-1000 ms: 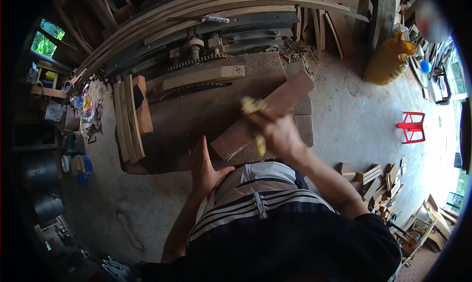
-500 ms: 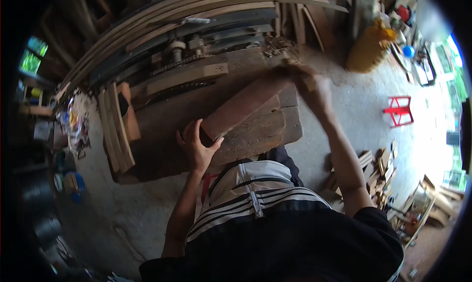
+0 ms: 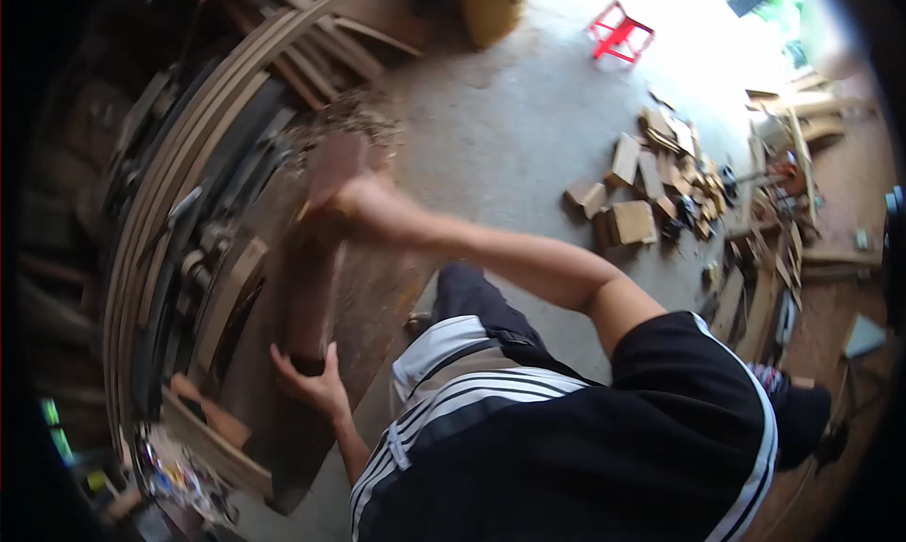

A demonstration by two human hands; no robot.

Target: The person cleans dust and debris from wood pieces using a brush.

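Observation:
A reddish-brown wooden board [image 3: 310,306] lies lengthwise on the dark wooden workbench [image 3: 370,301]. My left hand [image 3: 321,389] grips the board's near end, thumb on one side and fingers on the other. Towards the far end, my right hand [image 3: 370,211] is closed over the board, smeared by motion. A yellowish-brown edge shows beside its fingers, but what it holds is too blurred to name. Beside the board, a curved piece of wood [image 3: 231,301] rests on the bench.
Long wooden strips [image 3: 179,164] and machine parts line the left. Wood shavings [image 3: 363,117] lie past the bench's far end. Offcuts [image 3: 632,223] are heaped on the floor at right, below a red stool [image 3: 621,37]. Another person's dark head [image 3: 802,419] shows at lower right.
The view has turned to the right, so the bench now appears at left. My right hand has moved back from the board's far end along it. My left hand stays at the near end.

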